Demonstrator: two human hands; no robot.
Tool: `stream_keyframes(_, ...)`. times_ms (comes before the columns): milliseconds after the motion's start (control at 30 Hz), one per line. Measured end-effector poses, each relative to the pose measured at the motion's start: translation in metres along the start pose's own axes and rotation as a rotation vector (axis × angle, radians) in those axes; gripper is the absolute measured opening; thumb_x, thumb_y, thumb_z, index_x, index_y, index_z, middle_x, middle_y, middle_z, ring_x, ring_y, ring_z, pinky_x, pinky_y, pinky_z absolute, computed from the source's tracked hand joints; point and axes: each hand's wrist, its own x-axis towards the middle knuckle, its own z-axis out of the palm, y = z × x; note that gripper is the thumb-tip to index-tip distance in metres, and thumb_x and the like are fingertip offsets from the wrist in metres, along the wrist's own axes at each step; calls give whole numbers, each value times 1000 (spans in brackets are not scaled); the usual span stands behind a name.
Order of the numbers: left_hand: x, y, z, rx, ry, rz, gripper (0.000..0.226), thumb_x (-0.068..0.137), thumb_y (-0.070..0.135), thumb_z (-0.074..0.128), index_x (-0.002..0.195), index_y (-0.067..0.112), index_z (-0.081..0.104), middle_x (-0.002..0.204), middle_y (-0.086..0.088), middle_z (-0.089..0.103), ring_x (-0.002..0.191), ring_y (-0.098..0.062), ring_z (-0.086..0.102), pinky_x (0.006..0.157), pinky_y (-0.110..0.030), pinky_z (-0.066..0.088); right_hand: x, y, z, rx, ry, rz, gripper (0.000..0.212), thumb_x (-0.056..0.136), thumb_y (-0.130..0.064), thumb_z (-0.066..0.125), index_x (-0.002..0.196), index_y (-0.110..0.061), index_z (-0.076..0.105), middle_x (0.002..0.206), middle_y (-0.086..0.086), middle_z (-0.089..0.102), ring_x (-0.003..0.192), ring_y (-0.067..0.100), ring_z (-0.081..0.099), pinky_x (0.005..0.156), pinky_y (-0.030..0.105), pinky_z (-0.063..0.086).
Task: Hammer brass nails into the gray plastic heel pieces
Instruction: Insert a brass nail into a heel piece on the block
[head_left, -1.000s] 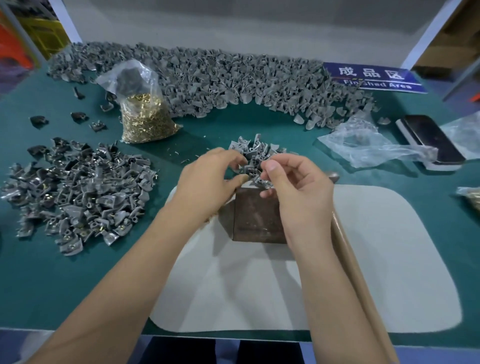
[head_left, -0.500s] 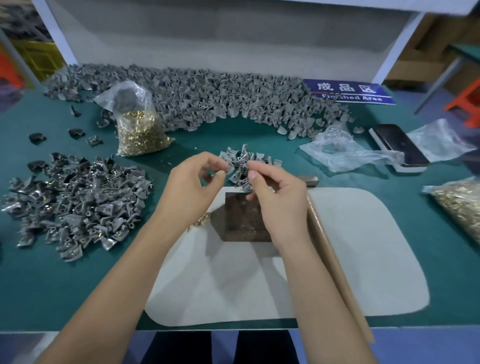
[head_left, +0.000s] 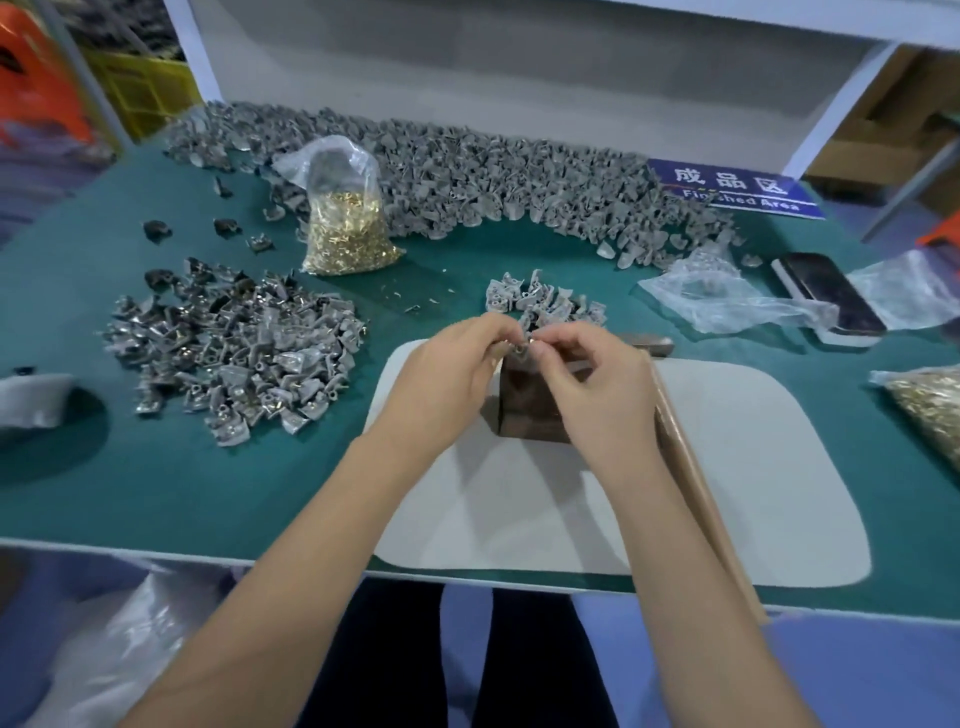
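Heel piece (head_left: 521, 349), gray plastic: pinched between left hand (head_left: 451, 378) and right hand (head_left: 597, 387) fingertips, above dark metal block (head_left: 530, 402) on white mat (head_left: 727, 467). Judged light, stiff, small; best gripped by edges. Hammer handle (head_left: 691, 467) beside right wrist.

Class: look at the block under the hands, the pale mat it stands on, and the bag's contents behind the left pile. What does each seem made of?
Block: probably metal, dark brown, dull sheen with faint reflections, sharp edges. Pale mat: looks like felt or rubber sheet, matte, rounded corners; unclear which. Bag: clear thin plastic film, crinkled and glossy, holding small nails that look like brass, shiny yellow-gold.
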Motion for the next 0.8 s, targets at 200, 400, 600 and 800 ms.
stream_keyframes(200, -4, 5, 5, -187, 14, -26, 20, 94, 11, 68, 110, 22, 71, 100, 18, 69, 91, 15, 56, 79, -1, 37, -6, 9, -16, -79, -29, -8, 21, 92, -16, 69, 99, -34, 76, 95, -22, 74, 92, 7, 71, 88, 31, 57)
stream_keyframes(400, -8, 3, 18, -236, 14, 41, 11, 95, 24, 67, 103, 32, 68, 99, 22, 66, 100, -5, 58, 82, -18, 43, -7, 14, -25, -209, -48, -20, 18, 90, -41, 59, 102, -39, 71, 99, -24, 72, 92, 8, 69, 91, 50, 53)
stream_keyframes(600, -18, -2, 22, -182, 86, 22, 8, 94, 26, 68, 101, 28, 70, 98, 19, 67, 104, -9, 55, 83, -24, 46, -12, 12, -26, -241, -92, -98, 4, 92, -26, 68, 90, -27, 72, 100, -24, 65, 102, -2, 59, 95, 54, 50)
stream_keyframes(800, -19, -1, 23, -158, 79, 35, 7, 94, 25, 71, 101, 24, 72, 97, 15, 68, 101, -8, 54, 79, -20, 41, -13, 2, -27, -296, -118, -130, 9, 88, 2, 74, 89, -7, 75, 99, 4, 70, 92, -3, 51, 89, 2, 30)
